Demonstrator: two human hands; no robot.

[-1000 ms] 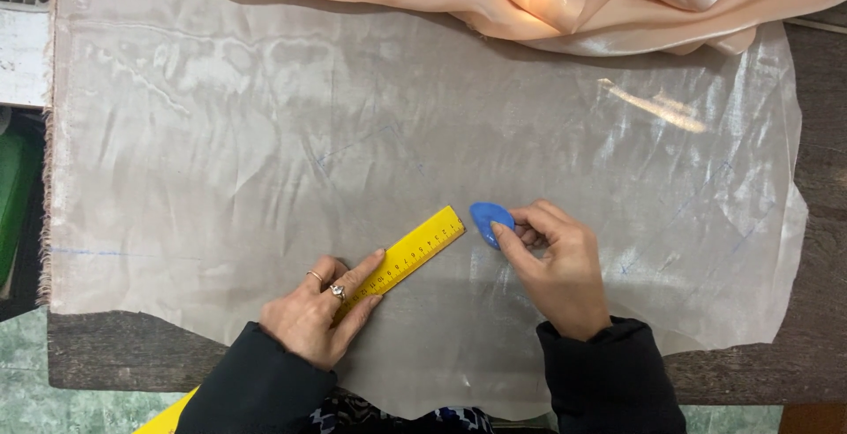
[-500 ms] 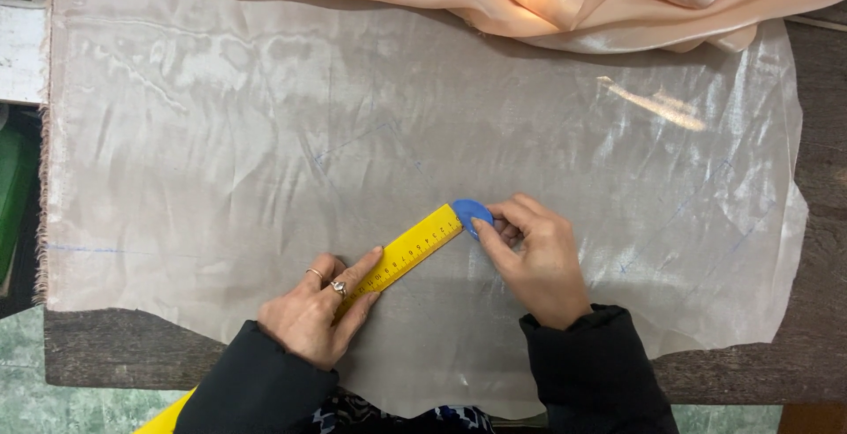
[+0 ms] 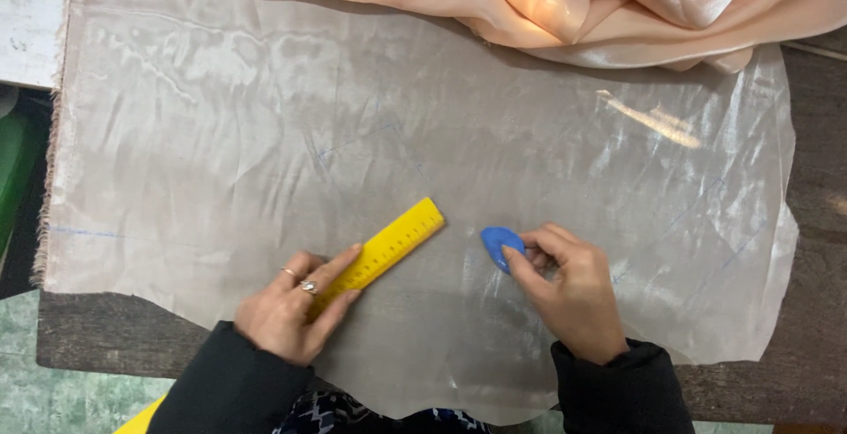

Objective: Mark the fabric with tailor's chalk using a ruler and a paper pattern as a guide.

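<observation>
In the head view, low in the frame's centre, the left hand (image 3: 287, 310) presses a yellow plastic ruler (image 3: 388, 244) flat on the sheer pale fabric sheet (image 3: 265, 134). Just right, the right hand (image 3: 573, 297) pinches a blue tailor's chalk wedge (image 3: 501, 244), apart from the ruler's end; marking seems in hand, and the chalk needs the ruler's edge.

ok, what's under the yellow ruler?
The yellow ruler lies on the sheer grey fabric, pinned by the left hand. Dark table shows around the fabric. The ruler's near end is hidden by the hand.
</observation>
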